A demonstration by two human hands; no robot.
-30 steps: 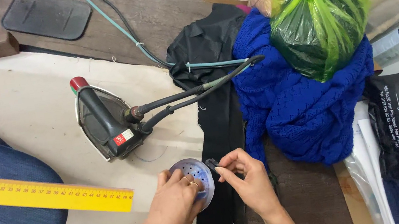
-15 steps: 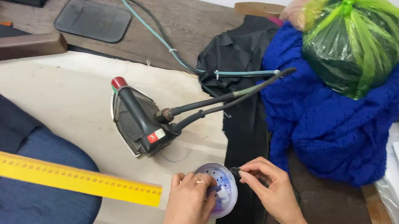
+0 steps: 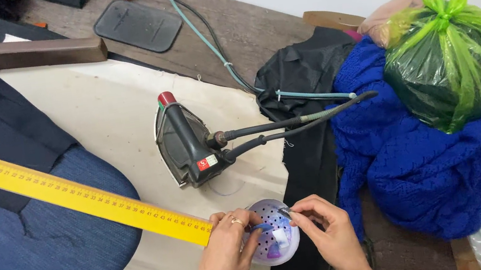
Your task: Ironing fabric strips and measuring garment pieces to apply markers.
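- My left hand [image 3: 226, 254] cups the near-left rim of a small round perforated dish [image 3: 273, 240], pale lilac; the fingers curl against its side, a ring shows on one.
- My right hand [image 3: 327, 232] sits at the dish's far-right rim, thumb and forefinger pinched on a small dark piece [image 3: 285, 212] right at the rim. Too small for me to tell what it is.
- The dish lies between both hands, on the near edge of a cream pressing cloth [image 3: 96, 117]. Inside it: small bits, white and blue-purple, not identifiable.
- Yellow ruler [image 3: 75, 194] runs away to the left; its near end stops just beside my left hand's knuckles.
- Under the ruler, further left: a dark blue garment [image 3: 52, 252] on the cloth.
- Beyond the hands, near: a dark steam iron [image 3: 186, 145], red knob at its far end, black cables [image 3: 289, 127] running off to the right from its handle.
- Right of my right hand: black fabric [image 3: 302, 83], then a bright blue knit [image 3: 418, 167] heaped up.
- On top of the knit, well beyond the right hand: a knotted green plastic bag [image 3: 447, 58].
- Far beyond the left hand: a brown wooden block [image 3: 38, 53] and a flat dark grey mat [image 3: 136, 25] on the wooden table [image 3: 251, 31].
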